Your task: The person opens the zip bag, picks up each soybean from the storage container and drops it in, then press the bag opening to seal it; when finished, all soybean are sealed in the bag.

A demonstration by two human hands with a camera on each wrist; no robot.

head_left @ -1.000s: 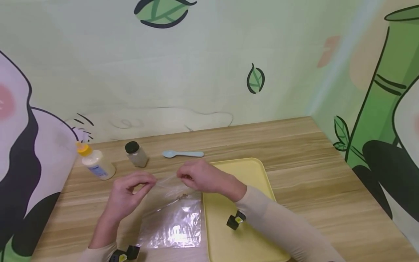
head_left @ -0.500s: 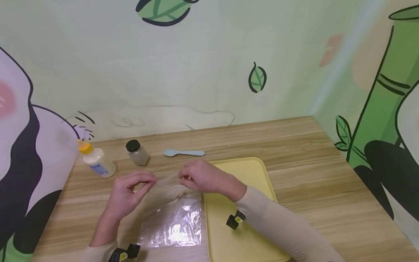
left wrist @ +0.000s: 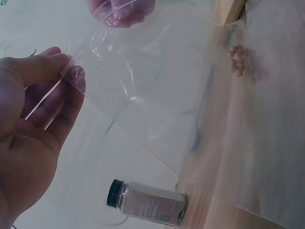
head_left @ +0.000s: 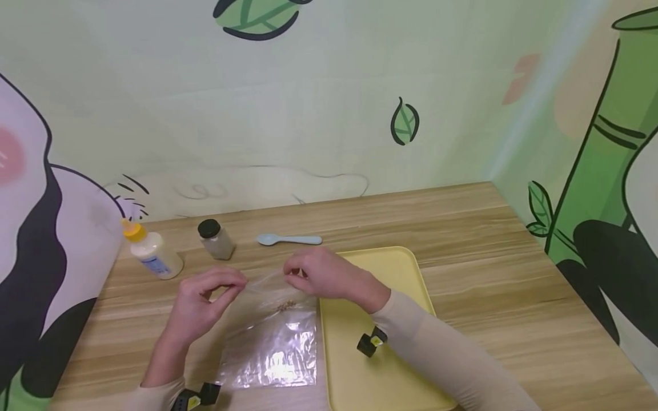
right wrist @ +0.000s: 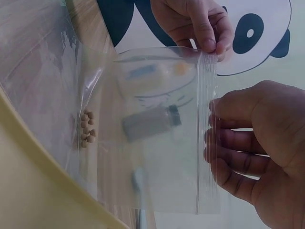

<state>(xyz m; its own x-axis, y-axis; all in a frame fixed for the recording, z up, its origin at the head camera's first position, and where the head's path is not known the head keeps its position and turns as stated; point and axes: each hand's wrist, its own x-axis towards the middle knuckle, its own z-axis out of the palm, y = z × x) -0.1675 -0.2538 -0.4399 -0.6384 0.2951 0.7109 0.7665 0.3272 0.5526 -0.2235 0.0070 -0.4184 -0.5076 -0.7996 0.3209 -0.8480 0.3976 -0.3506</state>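
A clear zip-lock bag [head_left: 272,348] hangs with its top edge raised between both hands, its lower part lying on the table. My left hand [head_left: 197,302] pinches one top corner between thumb and fingertips. At the other end of the zip strip [right wrist: 205,143], my right hand [head_left: 321,274] pinches the edge, thumb on one side and fingers on the other. Inside the bag lies a small cluster of round tan balls [right wrist: 87,129], also visible as tan bits [head_left: 285,306] in the head view. Whether the zip is sealed cannot be told.
A yellow tray [head_left: 380,371] lies right of the bag, beneath the right forearm. Behind the hands stand a yellow-capped bottle [head_left: 156,257] and a black-lidded white pepper jar [head_left: 217,242]. A light blue spoon [head_left: 289,240] lies beside them, before the wall.
My right hand has shifted slightly right along the bag's top edge. The left hand keeps its pinch on the corner, and the head view has moved a little.
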